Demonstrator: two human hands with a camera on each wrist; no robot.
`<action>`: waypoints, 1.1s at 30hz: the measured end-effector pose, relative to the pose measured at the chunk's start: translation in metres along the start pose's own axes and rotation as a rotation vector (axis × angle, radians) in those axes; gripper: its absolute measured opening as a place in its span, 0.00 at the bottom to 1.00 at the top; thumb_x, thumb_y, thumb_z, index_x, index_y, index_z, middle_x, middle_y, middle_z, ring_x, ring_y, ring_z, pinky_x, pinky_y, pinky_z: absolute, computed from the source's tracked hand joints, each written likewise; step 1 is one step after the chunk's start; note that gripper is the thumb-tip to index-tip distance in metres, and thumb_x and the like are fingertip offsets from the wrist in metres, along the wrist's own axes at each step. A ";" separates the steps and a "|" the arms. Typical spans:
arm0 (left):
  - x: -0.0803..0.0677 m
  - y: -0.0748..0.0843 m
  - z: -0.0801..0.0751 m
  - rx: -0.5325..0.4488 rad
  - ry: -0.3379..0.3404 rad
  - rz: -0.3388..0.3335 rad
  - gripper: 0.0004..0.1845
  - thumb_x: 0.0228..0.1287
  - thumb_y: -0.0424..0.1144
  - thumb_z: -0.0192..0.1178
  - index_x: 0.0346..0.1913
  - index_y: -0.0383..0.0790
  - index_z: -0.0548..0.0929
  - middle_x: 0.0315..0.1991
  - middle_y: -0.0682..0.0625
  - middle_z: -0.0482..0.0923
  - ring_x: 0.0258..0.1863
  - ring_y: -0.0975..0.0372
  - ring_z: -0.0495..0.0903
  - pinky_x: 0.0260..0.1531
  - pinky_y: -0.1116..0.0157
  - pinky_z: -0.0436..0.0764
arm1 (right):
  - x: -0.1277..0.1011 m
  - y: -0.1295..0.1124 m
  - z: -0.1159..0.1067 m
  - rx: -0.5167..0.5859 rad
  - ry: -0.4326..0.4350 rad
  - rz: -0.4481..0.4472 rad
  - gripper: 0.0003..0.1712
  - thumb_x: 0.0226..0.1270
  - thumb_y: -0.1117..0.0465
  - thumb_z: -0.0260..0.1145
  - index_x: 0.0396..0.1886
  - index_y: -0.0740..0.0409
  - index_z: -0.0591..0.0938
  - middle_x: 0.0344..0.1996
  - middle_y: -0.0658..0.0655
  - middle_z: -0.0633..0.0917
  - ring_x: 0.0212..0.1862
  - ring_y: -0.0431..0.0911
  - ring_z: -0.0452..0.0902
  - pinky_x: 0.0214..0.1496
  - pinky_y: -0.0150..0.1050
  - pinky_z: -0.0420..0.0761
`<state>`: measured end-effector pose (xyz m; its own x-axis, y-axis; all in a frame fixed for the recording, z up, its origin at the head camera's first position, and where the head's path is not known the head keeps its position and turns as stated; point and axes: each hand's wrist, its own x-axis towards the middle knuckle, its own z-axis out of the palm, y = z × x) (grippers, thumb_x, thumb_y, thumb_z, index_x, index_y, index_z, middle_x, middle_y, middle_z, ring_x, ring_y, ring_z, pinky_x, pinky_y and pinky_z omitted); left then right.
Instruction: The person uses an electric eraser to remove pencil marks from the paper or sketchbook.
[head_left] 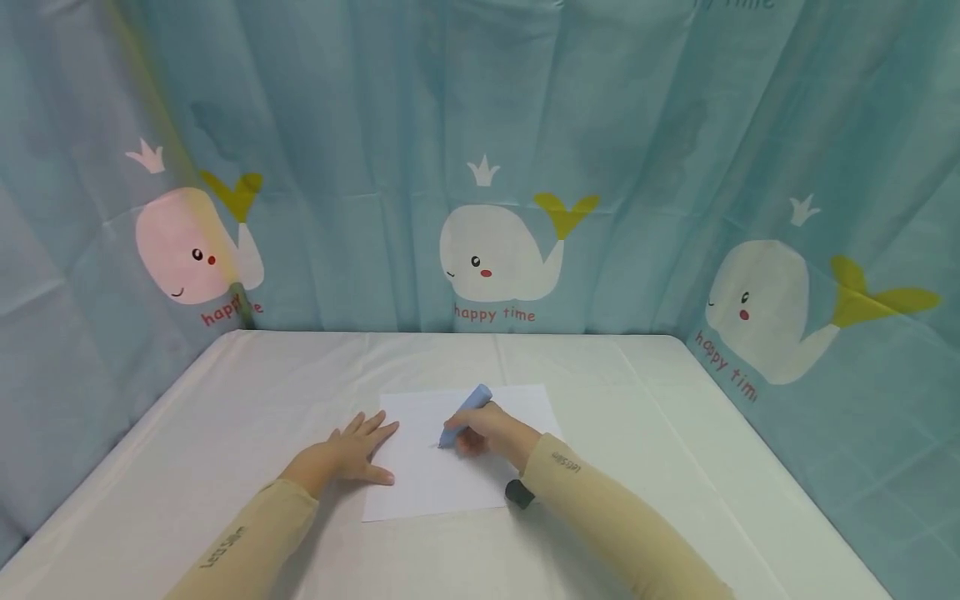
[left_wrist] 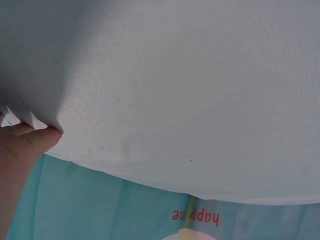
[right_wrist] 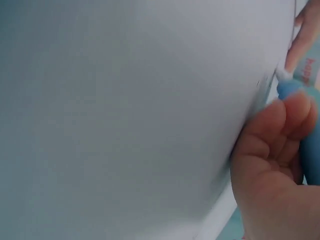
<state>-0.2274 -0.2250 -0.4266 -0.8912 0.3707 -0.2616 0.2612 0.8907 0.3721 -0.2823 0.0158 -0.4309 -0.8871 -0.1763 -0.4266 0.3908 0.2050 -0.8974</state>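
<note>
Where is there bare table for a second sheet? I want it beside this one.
The table lies bare right of the paper to the curtain, also behind it. Crowded: left hand at the paper's left edge, right hand gripping the blue marker.

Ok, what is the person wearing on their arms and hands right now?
Both arms are covered to the wrist by snug beige sleeves: the left sleeve and the right sleeve each carry a small line of dark lettering. The left hand and right hand are bare, with no gloves, rings or watch visible.
</note>
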 end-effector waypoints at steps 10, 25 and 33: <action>0.000 0.001 0.000 0.012 0.003 -0.010 0.51 0.53 0.58 0.69 0.73 0.35 0.60 0.74 0.31 0.46 0.71 0.32 0.40 0.61 0.29 0.45 | 0.004 0.003 -0.003 0.031 -0.011 0.016 0.08 0.57 0.64 0.67 0.34 0.65 0.79 0.18 0.55 0.79 0.20 0.43 0.75 0.24 0.32 0.77; 0.002 0.001 0.001 0.010 0.004 -0.020 0.50 0.53 0.57 0.70 0.73 0.36 0.60 0.74 0.32 0.46 0.72 0.33 0.40 0.62 0.30 0.44 | 0.000 -0.002 0.003 0.009 0.040 0.028 0.11 0.56 0.66 0.68 0.35 0.67 0.76 0.16 0.55 0.78 0.17 0.41 0.73 0.22 0.31 0.75; 0.002 0.001 0.000 0.009 0.000 -0.021 0.51 0.53 0.58 0.69 0.73 0.36 0.60 0.75 0.32 0.46 0.72 0.33 0.39 0.62 0.30 0.44 | 0.000 -0.003 0.003 0.018 0.014 0.021 0.15 0.57 0.66 0.69 0.40 0.68 0.76 0.17 0.55 0.79 0.18 0.41 0.73 0.23 0.31 0.75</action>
<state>-0.2288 -0.2231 -0.4263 -0.8965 0.3515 -0.2698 0.2452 0.9006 0.3588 -0.2823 0.0121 -0.4287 -0.8821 -0.1589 -0.4435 0.4133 0.1909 -0.8903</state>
